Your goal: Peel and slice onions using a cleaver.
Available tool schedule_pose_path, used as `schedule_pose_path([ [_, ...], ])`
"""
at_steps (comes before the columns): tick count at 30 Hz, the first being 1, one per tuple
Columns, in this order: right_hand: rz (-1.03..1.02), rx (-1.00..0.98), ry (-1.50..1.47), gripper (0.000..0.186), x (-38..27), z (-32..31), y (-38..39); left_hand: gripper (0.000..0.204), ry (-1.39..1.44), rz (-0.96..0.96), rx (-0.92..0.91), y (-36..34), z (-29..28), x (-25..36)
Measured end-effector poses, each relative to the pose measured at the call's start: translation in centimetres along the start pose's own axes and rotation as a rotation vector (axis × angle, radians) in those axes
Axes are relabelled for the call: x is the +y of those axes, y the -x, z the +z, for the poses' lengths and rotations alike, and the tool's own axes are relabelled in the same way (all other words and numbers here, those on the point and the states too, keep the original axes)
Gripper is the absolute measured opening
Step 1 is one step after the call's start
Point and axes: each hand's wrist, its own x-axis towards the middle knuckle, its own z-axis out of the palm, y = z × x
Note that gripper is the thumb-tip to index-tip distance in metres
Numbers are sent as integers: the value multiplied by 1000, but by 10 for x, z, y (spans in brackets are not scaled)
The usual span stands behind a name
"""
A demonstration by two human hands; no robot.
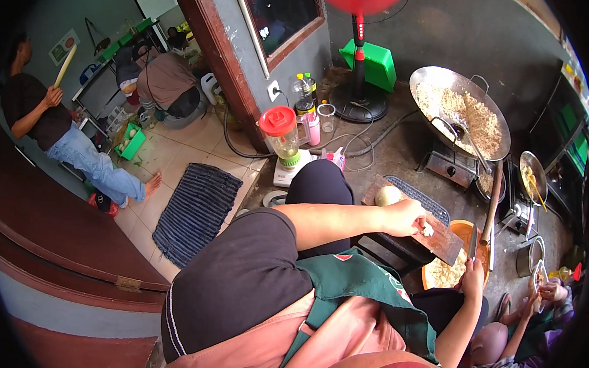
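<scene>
My left hand (408, 218) reaches over a narrow wooden cutting board (444, 244), its fingers pinched on a small white chunk (427, 230). Behind it on the board sits a pale round vegetable (387, 195), perhaps a peeled one. My right hand (473, 277) is closed around the handle of a knife (473, 242), whose blade points up, just beyond the board's end. Under that end stands an orange basin (463, 227) holding many pale chopped pieces (445, 275). The board rests across a dark stool or rack, partly hidden by my arm.
A large wok (423, 76) of crumbly tan food stands on a stove (450, 166). Nearby are a smaller pan (529, 169), a metal pot (531, 257), a blender (284, 139) and a standing fan (357, 62). Another person's hands (545, 293) work at lower right; others are at left.
</scene>
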Motion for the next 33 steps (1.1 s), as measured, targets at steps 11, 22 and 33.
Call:
schedule_pose_path([
  [11, -62, -52, -123, 18, -37, 46, 28, 15, 128, -77, 127, -2, -1, -14],
  [22, -168, -156, 6, 17, -12, 70, 21, 13, 173, -131, 95, -26, 12, -23],
  [33, -193, -98, 1, 17, -2, 75, 7, 12, 174, -168, 167, -33, 35, -44],
])
